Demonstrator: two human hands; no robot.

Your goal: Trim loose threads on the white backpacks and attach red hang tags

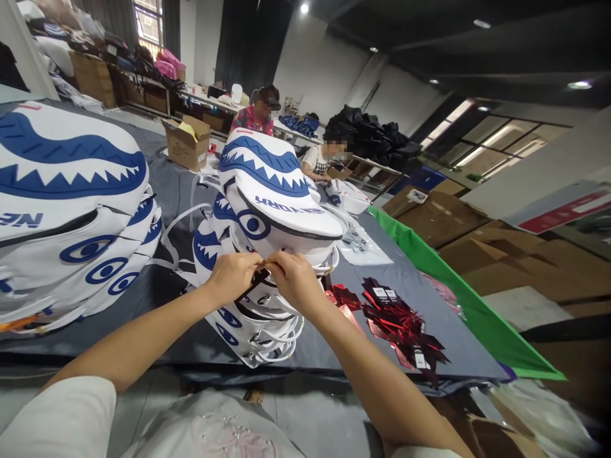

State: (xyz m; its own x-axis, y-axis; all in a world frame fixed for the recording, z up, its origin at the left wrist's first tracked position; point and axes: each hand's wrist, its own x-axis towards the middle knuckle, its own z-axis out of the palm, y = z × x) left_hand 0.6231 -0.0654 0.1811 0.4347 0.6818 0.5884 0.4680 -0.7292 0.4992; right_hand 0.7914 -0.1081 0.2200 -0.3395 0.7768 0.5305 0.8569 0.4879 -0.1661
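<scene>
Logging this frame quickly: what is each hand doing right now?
Left hand: closed, pinching one end of a small dark tag at the stack of white shark-print pieces.
Right hand: closed, pinching the same tag.

two stacks of white shark-print garments, one heap of red tags, two hands, two co-workers, one open carton

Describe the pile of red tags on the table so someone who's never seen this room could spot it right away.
Start at the long grey table with the green cloth along its far edge. Just right of the right hand and the stack of white shark-face bags lies the pile of tags. It is the only shiny red, spiky heap there, unlike the white and blue bags.
</scene>
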